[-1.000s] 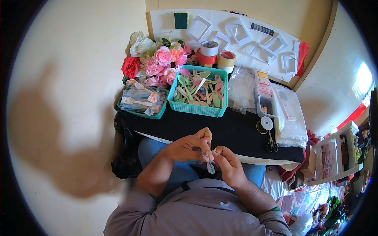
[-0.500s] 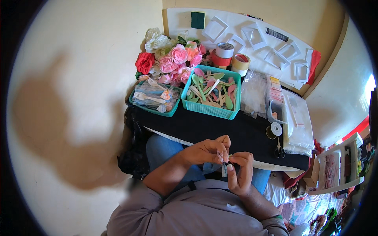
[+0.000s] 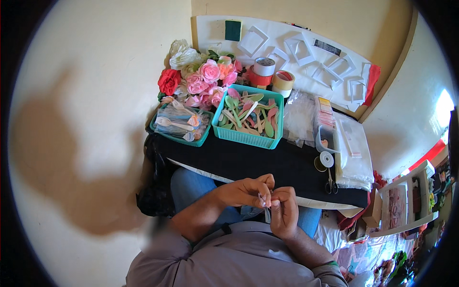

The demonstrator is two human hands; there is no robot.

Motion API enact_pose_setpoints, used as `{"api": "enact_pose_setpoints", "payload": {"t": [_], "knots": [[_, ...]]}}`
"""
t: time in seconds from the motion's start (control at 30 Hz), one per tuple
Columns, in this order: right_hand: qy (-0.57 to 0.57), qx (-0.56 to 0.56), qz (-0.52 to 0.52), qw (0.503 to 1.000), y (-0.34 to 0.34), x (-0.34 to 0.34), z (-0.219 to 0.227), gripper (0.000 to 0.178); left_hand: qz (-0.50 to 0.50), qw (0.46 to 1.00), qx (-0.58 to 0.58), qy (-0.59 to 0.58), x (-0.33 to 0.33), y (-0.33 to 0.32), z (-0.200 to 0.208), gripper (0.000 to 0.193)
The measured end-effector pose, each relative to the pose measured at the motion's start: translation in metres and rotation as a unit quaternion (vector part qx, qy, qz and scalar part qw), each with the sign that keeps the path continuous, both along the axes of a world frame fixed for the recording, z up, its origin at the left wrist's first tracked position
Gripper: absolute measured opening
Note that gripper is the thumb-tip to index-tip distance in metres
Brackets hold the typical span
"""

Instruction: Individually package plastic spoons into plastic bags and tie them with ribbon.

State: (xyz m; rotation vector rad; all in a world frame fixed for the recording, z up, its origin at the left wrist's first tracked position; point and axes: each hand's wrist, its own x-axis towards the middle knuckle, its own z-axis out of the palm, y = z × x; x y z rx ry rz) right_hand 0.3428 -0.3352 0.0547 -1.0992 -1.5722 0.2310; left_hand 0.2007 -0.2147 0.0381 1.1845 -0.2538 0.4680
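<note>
My left hand [image 3: 246,193] and my right hand [image 3: 284,210] meet above my lap, just in front of the table edge, fingertips almost touching. Both are closed in a pinch on the top of a small see-through plastic bag [image 3: 249,212], which hangs below the fingers. A narrow pale strip shows under the fingertips; what it is cannot be made out. Beyond my hands, a turquoise basket [image 3: 246,138] holds loose pastel spoons and forks. To its left, a smaller turquoise basket [image 3: 201,139] holds wrapped cutlery packets.
Artificial flowers [image 3: 203,79] stand behind the baskets, beside tape rolls [image 3: 283,82]. On the right lie plastic sleeves [image 3: 353,150], a small clear tub [image 3: 327,139], a ribbon spool [image 3: 326,159] and scissors [image 3: 331,182]. A white board [image 3: 210,33] with paper frames leans at the back.
The whole view has shifted slightly. My hands have drawn closer together at the top of the plastic bag, and my right fingers have curled in more.
</note>
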Motion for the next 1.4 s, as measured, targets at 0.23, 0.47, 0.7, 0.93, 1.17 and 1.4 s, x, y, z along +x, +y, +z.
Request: {"api": "enact_pose_setpoints", "payload": {"t": [0.23, 0.47, 0.7, 0.93, 1.17, 1.4], "knots": [[0.327, -0.345, 0.138, 0.869, -0.007, 0.006, 0.024, 0.018, 0.053, 0.993, 0.106, 0.012, -0.004, 0.005, 0.001, 0.011], [0.215, -0.148, 0.071, 0.963, -0.004, 0.004, 0.010, 0.014, 0.039, 0.999, -0.027, -0.020, -0.001, 0.002, -0.009, 0.009], [-0.122, 0.048, 0.020, 0.991, -0.005, 0.015, 0.014, 0.033, -0.001, 0.992, -0.125, -0.003, 0.002, -0.009, -0.012, 0.008], [-0.134, 0.074, 0.015, 0.988, -0.005, 0.019, 0.006, 0.035, -0.055, 0.988, -0.146, 0.008, 0.008, -0.013, -0.008, 0.009], [-0.162, 0.110, -0.011, 0.981, -0.003, 0.018, 0.001, 0.035, -0.112, 0.969, -0.211, -0.058, 0.013, -0.017, -0.015, 0.014], [-0.107, 0.073, 0.018, 0.991, 0.002, 0.024, -0.001, 0.019, -0.122, 0.966, -0.226, -0.038, 0.020, -0.017, -0.018, 0.012]]}}
